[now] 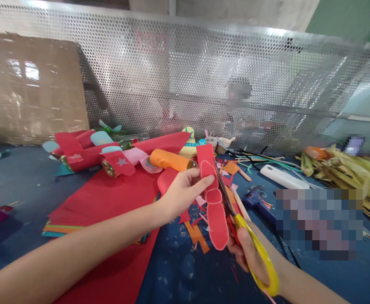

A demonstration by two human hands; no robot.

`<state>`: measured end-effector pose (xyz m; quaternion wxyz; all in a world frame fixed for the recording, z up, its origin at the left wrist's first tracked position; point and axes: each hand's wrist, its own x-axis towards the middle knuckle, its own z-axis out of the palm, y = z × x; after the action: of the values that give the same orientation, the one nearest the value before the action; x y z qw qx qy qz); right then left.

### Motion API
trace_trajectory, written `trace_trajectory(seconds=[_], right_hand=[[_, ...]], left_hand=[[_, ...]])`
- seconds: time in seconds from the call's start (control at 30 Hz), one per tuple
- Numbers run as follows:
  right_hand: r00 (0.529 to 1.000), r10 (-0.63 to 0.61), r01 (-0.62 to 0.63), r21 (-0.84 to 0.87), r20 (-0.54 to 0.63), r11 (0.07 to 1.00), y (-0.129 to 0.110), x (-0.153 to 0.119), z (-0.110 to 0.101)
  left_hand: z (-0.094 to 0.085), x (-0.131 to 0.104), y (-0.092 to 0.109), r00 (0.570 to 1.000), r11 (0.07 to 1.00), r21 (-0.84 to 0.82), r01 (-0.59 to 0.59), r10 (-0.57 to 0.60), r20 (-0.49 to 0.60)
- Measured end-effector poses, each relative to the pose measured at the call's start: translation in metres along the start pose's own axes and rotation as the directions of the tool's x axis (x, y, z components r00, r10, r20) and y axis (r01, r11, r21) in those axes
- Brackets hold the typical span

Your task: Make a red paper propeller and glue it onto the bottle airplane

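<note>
A strip of red paper (217,219) with a pale outlined shape hangs upright in front of me, its lower part rounded. My left hand (185,188) pinches the upper part of it between thumb and fingers. My right hand (251,249) is closed round the handles of yellow-and-red scissors (265,270). The scissor blades point up and away, lying along the right edge of the paper. Whether they bite into the paper I cannot tell. Orange scraps (197,236) and other paper bits lie on the blue table (172,270) beneath.
Red sheets (109,202) over coloured ones lie at left. Red paper-wrapped tubes (93,156) and an orange roll (168,159) sit behind. A blue glue gun (257,200), a white tool (282,177) and dry husks (346,173) are at right. A perforated metal panel (124,76) borders the back.
</note>
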<state>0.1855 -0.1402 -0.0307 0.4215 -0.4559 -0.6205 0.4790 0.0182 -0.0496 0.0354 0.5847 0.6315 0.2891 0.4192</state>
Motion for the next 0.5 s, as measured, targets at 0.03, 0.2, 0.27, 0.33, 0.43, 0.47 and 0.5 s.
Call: trace_trajectory(seconds=[0.03,0.2,0.27,0.33,0.43,0.47,0.5], right_hand=[[1.0,-0.003,0.003,-0.019,0.001,1.0,-0.002,0.0,0.0],[1.0,-0.018,0.019,-0.063,0.018,0.998,-0.009,0.0,-0.001],[0.999,-0.018,0.02,-0.053,0.03,0.998,-0.01,0.0,-0.001],[0.999,-0.016,0.018,-0.041,0.043,0.999,-0.011,0.0,-0.001],[0.999,-0.024,0.026,-0.038,0.048,0.999,-0.014,0.001,-0.001],[0.998,-0.026,0.028,-0.042,0.053,0.999,-0.015,0.001,-0.001],[0.998,-0.025,0.028,-0.047,0.059,0.998,-0.017,0.002,-0.001]], left_hand=[[0.0,0.0,0.0,1.0,1.0,0.004,0.004,-0.004,0.0],[0.0,0.0,0.0,1.0,1.0,0.007,0.01,-0.01,-0.004],[0.0,0.0,0.0,1.0,1.0,0.006,0.009,-0.009,-0.004],[0.0,0.0,0.001,1.0,1.0,0.003,0.008,-0.008,0.0],[0.0,0.0,0.001,1.0,1.0,0.003,0.004,-0.004,-0.001],[0.0,0.0,0.002,1.0,1.0,0.003,0.001,-0.001,-0.003],[0.0,0.0,0.002,1.0,1.0,0.001,-0.002,0.002,-0.004]])
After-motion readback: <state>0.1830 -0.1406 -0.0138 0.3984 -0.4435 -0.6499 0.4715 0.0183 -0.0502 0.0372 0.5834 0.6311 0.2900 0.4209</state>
